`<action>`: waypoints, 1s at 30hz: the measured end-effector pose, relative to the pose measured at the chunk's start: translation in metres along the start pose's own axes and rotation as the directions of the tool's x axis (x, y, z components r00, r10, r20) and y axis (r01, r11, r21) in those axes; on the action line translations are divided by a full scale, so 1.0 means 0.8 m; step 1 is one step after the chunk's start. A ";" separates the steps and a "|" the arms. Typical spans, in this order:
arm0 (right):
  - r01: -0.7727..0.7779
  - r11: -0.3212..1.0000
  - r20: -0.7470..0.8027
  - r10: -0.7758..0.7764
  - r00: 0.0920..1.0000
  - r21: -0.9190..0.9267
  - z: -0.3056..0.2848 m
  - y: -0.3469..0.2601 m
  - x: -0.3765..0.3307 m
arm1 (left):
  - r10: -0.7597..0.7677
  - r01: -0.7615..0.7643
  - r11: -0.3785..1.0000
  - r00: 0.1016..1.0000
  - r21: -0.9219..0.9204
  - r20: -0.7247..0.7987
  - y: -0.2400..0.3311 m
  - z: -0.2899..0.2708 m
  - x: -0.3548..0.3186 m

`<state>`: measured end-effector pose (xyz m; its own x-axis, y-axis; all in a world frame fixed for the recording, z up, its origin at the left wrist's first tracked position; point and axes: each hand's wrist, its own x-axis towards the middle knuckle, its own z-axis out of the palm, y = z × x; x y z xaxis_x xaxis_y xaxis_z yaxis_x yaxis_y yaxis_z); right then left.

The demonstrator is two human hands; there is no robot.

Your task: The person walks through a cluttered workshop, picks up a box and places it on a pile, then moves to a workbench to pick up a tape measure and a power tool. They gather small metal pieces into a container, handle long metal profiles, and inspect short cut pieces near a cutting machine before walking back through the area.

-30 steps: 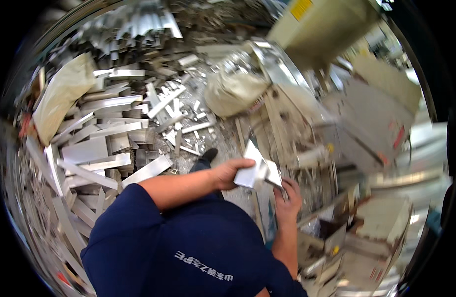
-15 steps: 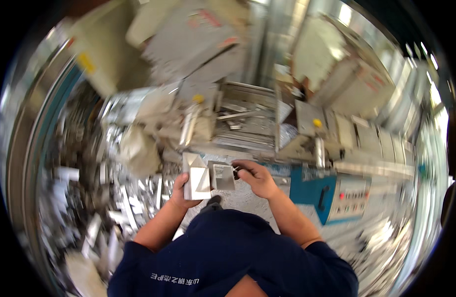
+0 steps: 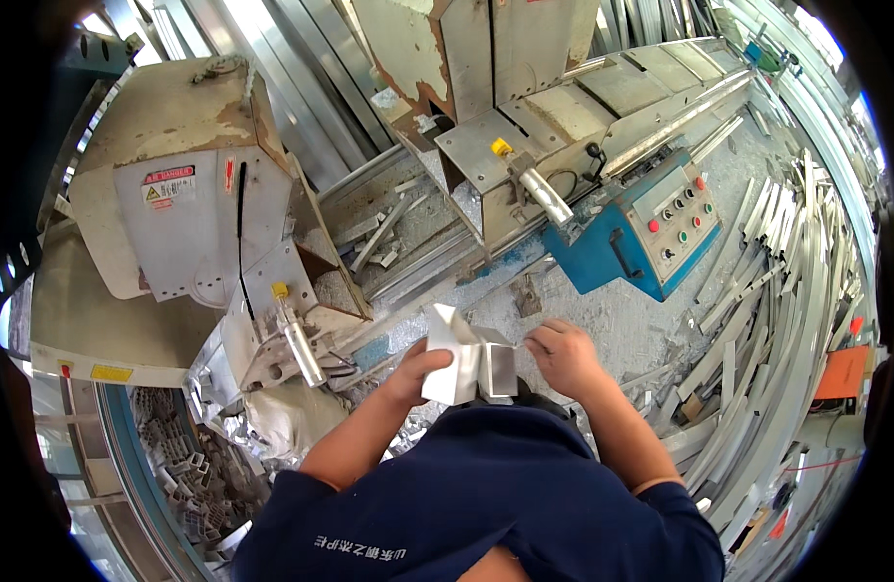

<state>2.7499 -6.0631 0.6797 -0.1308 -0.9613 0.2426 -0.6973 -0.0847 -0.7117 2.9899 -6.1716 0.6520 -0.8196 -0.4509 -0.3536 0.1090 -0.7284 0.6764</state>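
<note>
While the head view is looking straight down over a dark blue shirt (image 3: pixel 486 495), the left hand (image 3: pixel 420 367) is gripping a short cut piece of pale aluminium profile (image 3: pixel 455 361) in front of the chest, fingers curled tight round its left edge with the thumb pressed on its face. The right hand (image 3: pixel 563 351) is hovering just beside a smaller square offcut (image 3: pixel 500 369) that is touching the profile's right side; its fingers are bunched loosely together, and I cannot tell whether they are actually pinching that piece or only brushing its top edge. Both pieces are sitting between the hands, above the swarf-strewn saw bed (image 3: pixel 602 310).

As a judgement, cutting is looking finished for these pieces, and sorting or fitting them is looking like what is left; nothing is being laid down yet.

Compared with half a second ago, the head is turning further right: the blue control box (image 3: pixel 650 228) with its coloured buttons is now sitting upper right, the grey saw housing (image 3: pixel 190 218) is filling the left, and the stacked profile lengths (image 3: pixel 777 291) are curving down the right rim. The hands are keeping the pieces at the same spot before the body.
</note>
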 end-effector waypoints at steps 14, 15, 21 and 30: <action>-0.450 0.892 -0.245 0.445 0.861 0.039 -0.143 0.106 -0.137 | -0.046 0.056 0.992 0.995 -0.110 0.093 -0.058 0.112 0.135; -0.454 0.890 -0.356 0.408 0.841 -0.052 -0.148 0.126 -0.152 | -0.028 0.033 0.998 0.994 -0.046 0.109 -0.067 0.134 0.148; -0.722 0.692 -0.117 0.720 0.684 0.032 -0.228 0.203 -0.223 | -0.115 0.088 0.981 0.982 0.176 0.152 -0.131 0.268 0.241; -0.525 0.665 -0.532 0.744 0.405 0.531 -0.312 0.246 -0.332 | -0.406 0.368 0.911 0.881 0.184 0.243 -0.210 0.435 0.384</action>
<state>2.4717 -5.7586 0.6398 -0.9463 -0.3131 -0.0804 -0.0214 0.3088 -0.9509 2.5244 -6.0082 0.6547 -0.9032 0.0236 -0.4286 -0.3064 -0.7348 0.6051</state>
